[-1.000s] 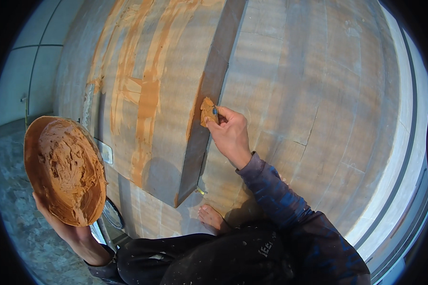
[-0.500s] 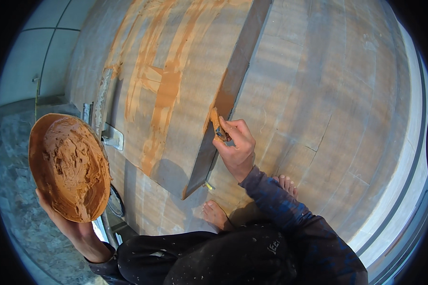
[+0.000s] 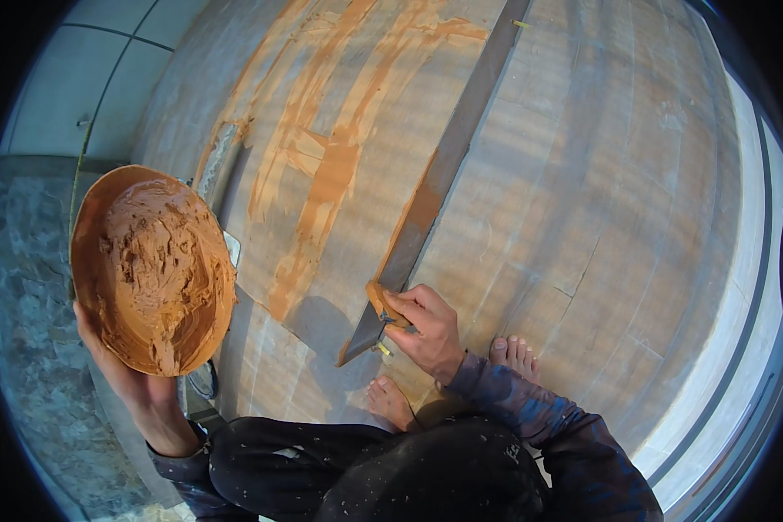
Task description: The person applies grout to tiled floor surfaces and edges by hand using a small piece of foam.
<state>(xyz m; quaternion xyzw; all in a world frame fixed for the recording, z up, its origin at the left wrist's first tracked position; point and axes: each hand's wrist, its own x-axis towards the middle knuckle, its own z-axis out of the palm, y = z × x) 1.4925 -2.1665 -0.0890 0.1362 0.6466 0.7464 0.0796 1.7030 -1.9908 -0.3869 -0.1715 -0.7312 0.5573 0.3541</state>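
Cupped under the near side of a shallow orange-brown bowl [image 3: 207, 335], my left hand [image 3: 143, 402] holds it tilted at the left. Thick brown paste [image 3: 152, 248] with a rough, lumpy surface lies inside. My right hand [image 3: 431, 335] pinches a small paste-coated spreader [image 3: 379, 301], its exact shape partly hidden by my fingers. The spreader touches the narrow grey edge [image 3: 474, 113] of a large panel [image 3: 391, 183], close to its near corner. Farther up that edge is a darker brown patch of paste [image 3: 424, 207].
Long orange paste streaks [image 3: 331, 183] run over the panel. A paste-crusted bar [image 3: 217, 157] lies at its left side. Small yellow pieces [image 3: 383, 348] sit by the panel's edge. My bare feet [image 3: 390, 403] rest on the plank-patterned floor [image 3: 565, 217]. Pale tiles [image 3: 113, 78] stand at far left.
My right hand has slid the spreader along the panel's edge toward me, to near its corner. The bowl has shifted slightly up and right in view with my left hand.
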